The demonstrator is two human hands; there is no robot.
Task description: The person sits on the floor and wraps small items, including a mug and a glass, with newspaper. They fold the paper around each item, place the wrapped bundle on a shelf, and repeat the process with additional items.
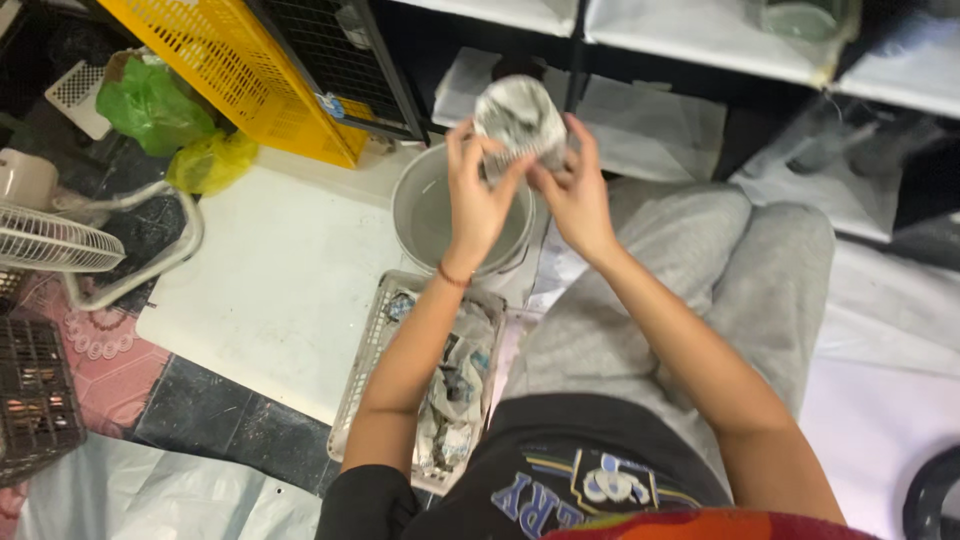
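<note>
A: Where does it stand?

B: Both hands hold a paper-wrapped bundle [520, 120] just above the grey bucket [455, 215]; the left hand [478, 195] has its fingers curled round the bundle's lower side, the right hand [572, 190] pinches its edge; I'd judge the wrapping still half handled, not set down.

A: What's done, what's left?

B: A white basket [385, 345] just below the bucket holds several crumpled paper pieces [455, 385]; whether those are finished or waiting I cannot tell.

A: Anything in the way?

B: A yellow crate [235, 65] stands up-left of the bucket, green and yellow bags [175, 125] farther left, a white fan [60, 240] at the far left; the white board [270, 290] beside the bucket bears nothing near the hands.
</note>
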